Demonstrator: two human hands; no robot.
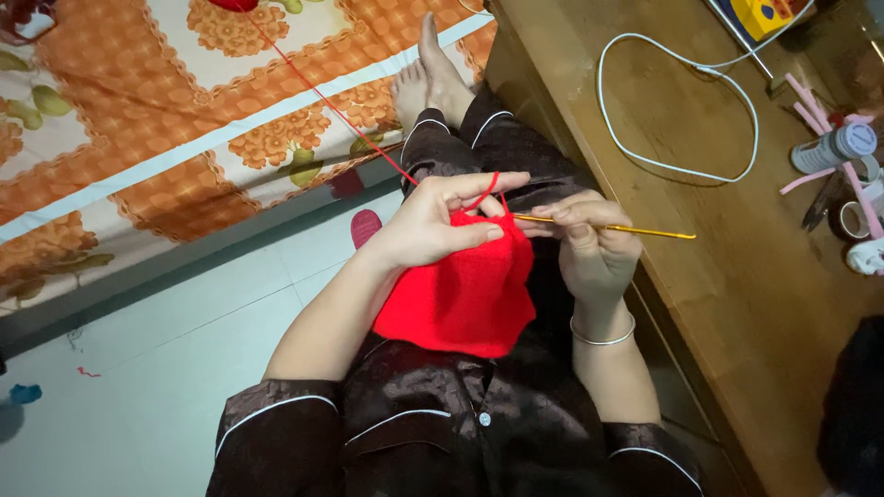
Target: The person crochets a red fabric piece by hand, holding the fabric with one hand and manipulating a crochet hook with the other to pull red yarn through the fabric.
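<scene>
A red crocheted piece (465,294) hangs over my lap. My left hand (440,219) pinches its top edge, with the red yarn strand (313,87) looped over my forefinger. That strand runs up and left across the bed to a red yarn ball (232,5) at the frame's top. My right hand (594,241) grips a thin gold crochet hook (635,229), whose tip meets the fabric's upper edge between my hands. A silver bangle (603,336) circles my right wrist.
A wooden table (737,276) stands on my right with a looped white cable (681,101), scissors (818,207), tape rolls (852,221) and a small bottle (833,147). A bed with an orange floral sheet (138,138) lies to the left; my feet (428,78) rest on it. Pale tiled floor (138,368) below.
</scene>
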